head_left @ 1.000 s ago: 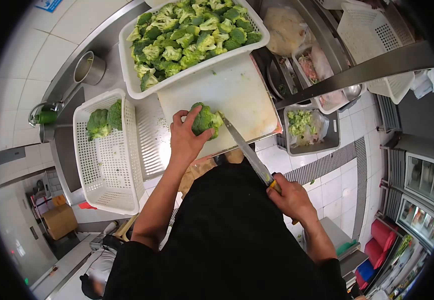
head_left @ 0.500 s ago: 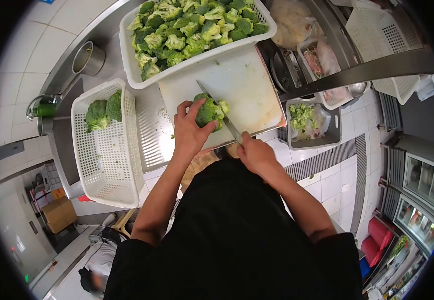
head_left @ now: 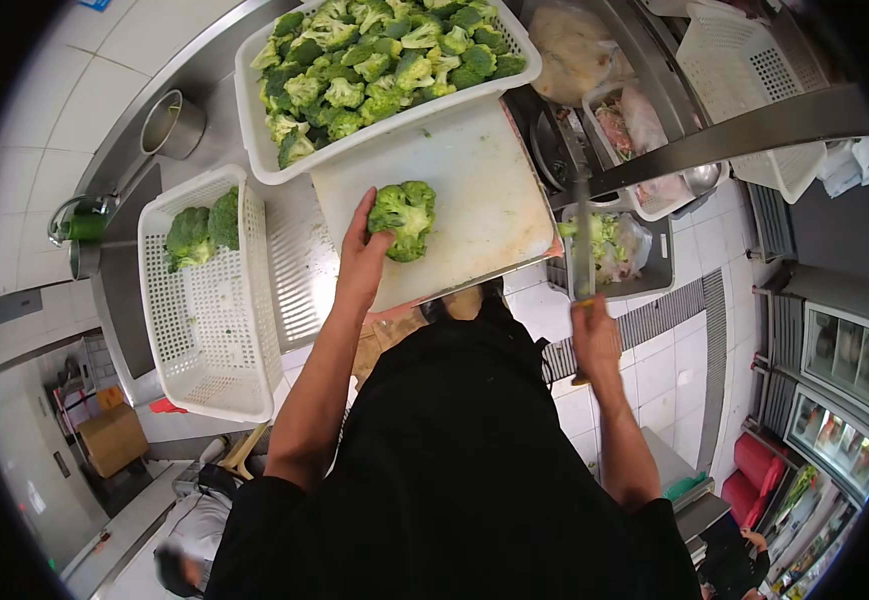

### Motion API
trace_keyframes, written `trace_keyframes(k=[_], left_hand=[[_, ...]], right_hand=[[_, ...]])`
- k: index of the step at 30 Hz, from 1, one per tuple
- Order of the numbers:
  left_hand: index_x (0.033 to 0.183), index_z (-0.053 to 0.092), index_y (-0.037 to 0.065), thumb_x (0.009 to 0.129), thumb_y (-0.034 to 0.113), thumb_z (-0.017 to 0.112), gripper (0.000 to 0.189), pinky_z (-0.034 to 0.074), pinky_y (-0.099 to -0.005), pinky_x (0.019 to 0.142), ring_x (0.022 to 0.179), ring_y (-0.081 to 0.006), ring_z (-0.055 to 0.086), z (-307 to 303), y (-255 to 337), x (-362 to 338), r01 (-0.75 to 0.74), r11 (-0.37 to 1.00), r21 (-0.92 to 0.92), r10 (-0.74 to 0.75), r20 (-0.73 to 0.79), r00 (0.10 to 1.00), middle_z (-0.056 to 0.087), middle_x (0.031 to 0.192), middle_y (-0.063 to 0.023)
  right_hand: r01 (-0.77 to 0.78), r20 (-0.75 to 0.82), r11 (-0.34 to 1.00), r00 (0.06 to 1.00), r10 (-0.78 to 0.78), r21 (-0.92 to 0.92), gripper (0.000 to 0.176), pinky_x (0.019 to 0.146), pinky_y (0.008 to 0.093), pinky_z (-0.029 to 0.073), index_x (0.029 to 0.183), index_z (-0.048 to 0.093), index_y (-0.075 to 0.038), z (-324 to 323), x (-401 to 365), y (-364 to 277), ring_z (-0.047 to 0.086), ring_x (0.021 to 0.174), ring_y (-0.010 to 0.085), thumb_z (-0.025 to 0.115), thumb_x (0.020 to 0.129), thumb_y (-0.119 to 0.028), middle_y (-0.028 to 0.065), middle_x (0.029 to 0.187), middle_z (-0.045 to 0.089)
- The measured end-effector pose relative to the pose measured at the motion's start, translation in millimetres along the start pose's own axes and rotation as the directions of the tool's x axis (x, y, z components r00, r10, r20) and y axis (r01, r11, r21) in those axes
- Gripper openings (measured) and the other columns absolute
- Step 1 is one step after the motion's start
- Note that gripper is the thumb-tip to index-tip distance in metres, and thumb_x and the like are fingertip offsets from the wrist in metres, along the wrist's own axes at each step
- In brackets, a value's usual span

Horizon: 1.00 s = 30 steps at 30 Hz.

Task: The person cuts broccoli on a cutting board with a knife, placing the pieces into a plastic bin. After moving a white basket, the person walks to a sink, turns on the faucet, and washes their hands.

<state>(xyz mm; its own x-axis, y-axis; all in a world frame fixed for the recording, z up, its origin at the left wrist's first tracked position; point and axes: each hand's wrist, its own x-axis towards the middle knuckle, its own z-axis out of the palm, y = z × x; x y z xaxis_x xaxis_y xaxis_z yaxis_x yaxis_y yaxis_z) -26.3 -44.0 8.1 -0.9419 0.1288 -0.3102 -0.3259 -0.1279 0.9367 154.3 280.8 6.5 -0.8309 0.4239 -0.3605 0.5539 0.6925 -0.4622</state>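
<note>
On the white cutting board (head_left: 494,215) lies a broccoli head (head_left: 403,220), its pale cut stem side facing up. My left hand (head_left: 364,250) holds it from the left, thumb and fingers around its edge. Off to the right of the board, my right hand (head_left: 595,340) is closed round the handle of a knife (head_left: 582,245). The blade points away from me and is blurred, above a grey bin (head_left: 662,265) with pale green scraps. Behind the board a white basket (head_left: 384,130) is heaped with broccoli florets.
Left of the board stands a white perforated basket (head_left: 262,330) with whole broccoli heads. A metal pot (head_left: 179,125) is further back. A steel bar (head_left: 754,135) crosses at the right, near trays of meat. Other people are partly visible at the lower left and lower right.
My right hand has moved the knife right, from the broccoli to over the grey bin. The broccoli has been turned so its cut side shows, and its stem piece is gone from it.
</note>
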Motion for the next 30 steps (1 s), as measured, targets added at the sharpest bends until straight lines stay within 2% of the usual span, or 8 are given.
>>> trace_keyframes(k=[7, 10, 12, 15, 19, 22, 26, 30], left_hand=[[0.154, 0.046, 0.009, 0.094, 0.008, 0.060, 0.062, 0.046, -0.0347, 0.107, 0.132, -0.0259, 0.054, -18, -8, 10, -0.172, 0.927, 0.333, 0.218, -0.105, 0.970, 0.052, 0.149, -0.0183], [0.149, 0.053, 0.013, 0.092, 0.015, 0.067, 0.059, 0.049, -0.0383, 0.104, 0.131, -0.0307, 0.055, -20, 6, 0, -0.234, 0.768, 0.596, 0.369, -0.114, 0.923, 0.052, 0.146, -0.0176], [0.146, 0.056, 0.019, 0.087, 0.021, 0.074, 0.061, 0.052, -0.0437, 0.101, 0.126, -0.0363, 0.056, -11, 10, -9, -0.349, 0.441, 0.827, 0.516, 0.085, 0.852, 0.051, 0.143, -0.0165], [0.145, 0.056, 0.022, 0.081, 0.023, 0.078, 0.067, 0.052, -0.0474, 0.099, 0.124, -0.0389, 0.057, 3, 16, -9, -0.250, 0.404, 0.880, 0.319, 0.121, 0.940, 0.048, 0.145, -0.0163], [0.144, 0.057, 0.024, 0.080, 0.019, 0.079, 0.068, 0.053, -0.0468, 0.100, 0.126, -0.0400, 0.056, -3, 10, 1, -0.249, 0.545, 0.800, 0.327, 0.070, 0.942, 0.048, 0.144, -0.0170], [0.145, 0.056, 0.021, 0.081, 0.017, 0.078, 0.067, 0.051, -0.0460, 0.102, 0.128, -0.0406, 0.055, -8, 6, 0, -0.266, 0.545, 0.796, 0.354, 0.069, 0.933, 0.046, 0.146, -0.0183], [0.145, 0.055, 0.018, 0.082, 0.013, 0.076, 0.067, 0.048, -0.0457, 0.106, 0.131, -0.0416, 0.052, 0, 2, -6, -0.290, 0.504, 0.814, 0.399, 0.078, 0.913, 0.045, 0.148, -0.0199], [0.145, 0.056, 0.018, 0.083, 0.011, 0.074, 0.065, 0.047, -0.0458, 0.107, 0.130, -0.0431, 0.052, 2, 2, 1, -0.317, 0.464, 0.827, 0.404, 0.121, 0.907, 0.046, 0.146, -0.0223]], right_hand=[[0.118, 0.094, 0.993, 0.988, -0.120, 0.032, 0.039, 0.073, 0.0592, 0.052, 0.121, 0.055, -0.007, -25, -14, -37, 0.067, 0.083, 0.0517, 0.062, 0.098, -0.038, 0.0289, 0.086, 0.070], [0.141, 0.162, 0.986, 0.975, -0.154, 0.087, 0.041, 0.078, 0.0591, 0.052, 0.124, 0.056, -0.008, -11, -9, -42, 0.068, 0.088, 0.0513, 0.062, 0.097, -0.038, 0.0287, 0.091, 0.071], [0.150, 0.277, 0.988, 0.951, -0.140, -0.018, 0.042, 0.079, 0.0585, 0.053, 0.125, 0.056, -0.008, -6, -4, -42, 0.068, 0.088, 0.0515, 0.062, 0.097, -0.039, 0.0288, 0.093, 0.071], [0.173, 0.215, 0.985, 0.961, -0.175, 0.028, 0.042, 0.079, 0.0590, 0.052, 0.125, 0.056, -0.009, -11, -2, -45, 0.068, 0.090, 0.0518, 0.061, 0.097, -0.040, 0.0295, 0.091, 0.071], [0.124, 0.158, 0.992, 0.979, -0.126, 0.022, 0.039, 0.072, 0.0534, 0.054, 0.121, 0.058, -0.008, -30, -7, -20, 0.071, 0.082, 0.0445, 0.062, 0.098, -0.039, 0.0245, 0.083, 0.072], [-0.088, 0.182, 0.940, 0.983, 0.028, 0.331, 0.030, 0.053, 0.0369, 0.046, 0.106, 0.061, -0.003, -45, -14, 13, 0.061, 0.053, 0.0188, 0.065, 0.100, -0.032, 0.0087, 0.060, 0.060], [-0.136, 0.155, 0.924, 0.984, 0.085, 0.357, 0.028, 0.052, 0.0375, 0.045, 0.106, 0.061, -0.003, -50, -18, 36, 0.055, 0.051, 0.0178, 0.065, 0.100, -0.031, 0.0069, 0.059, 0.055], [-0.086, 0.159, 0.944, 0.987, 0.037, 0.318, 0.032, 0.056, 0.0415, 0.046, 0.111, 0.061, -0.004, -42, -20, 39, 0.061, 0.056, 0.0275, 0.066, 0.099, -0.033, 0.0131, 0.064, 0.060]])
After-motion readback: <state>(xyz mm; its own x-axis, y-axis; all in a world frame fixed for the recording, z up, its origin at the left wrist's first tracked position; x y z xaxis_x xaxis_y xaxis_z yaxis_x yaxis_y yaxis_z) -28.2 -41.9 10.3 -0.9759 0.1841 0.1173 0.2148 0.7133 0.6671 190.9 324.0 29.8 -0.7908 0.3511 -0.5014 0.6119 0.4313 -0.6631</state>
